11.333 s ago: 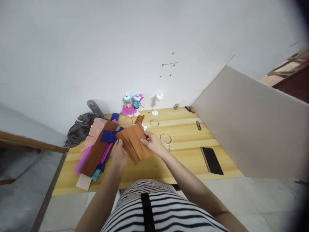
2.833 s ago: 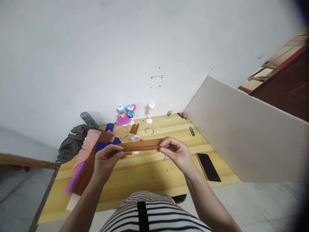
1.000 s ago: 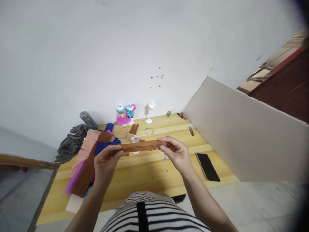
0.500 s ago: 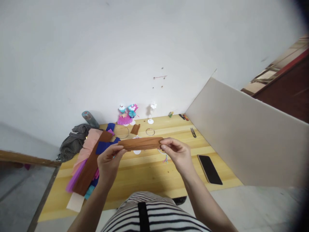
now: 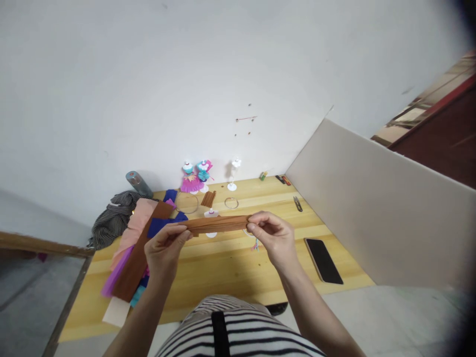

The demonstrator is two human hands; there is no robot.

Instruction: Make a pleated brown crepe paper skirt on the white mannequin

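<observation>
A folded strip of brown crepe paper (image 5: 217,223) is held level above the wooden table (image 5: 223,267). My left hand (image 5: 163,248) pinches its left end with closed fingers. The right end is pinched by my right hand (image 5: 271,235). The strip looks like a narrow pleated stack seen edge-on. Under it on the table stands a small white doll stand (image 5: 210,214).
A pile of coloured paper sheets (image 5: 139,243) lies at the left, with a striped cloth (image 5: 111,218) behind it. Dressed paper dolls (image 5: 195,176), metal rings (image 5: 231,203), thread snips (image 5: 297,203) and a black phone (image 5: 323,253) lie around. A grey board (image 5: 379,208) walls the right side.
The fanned brown sheet from long ago is now a narrow folded strip. In the last second both hands kept their pinch and the strip barely shifted.
</observation>
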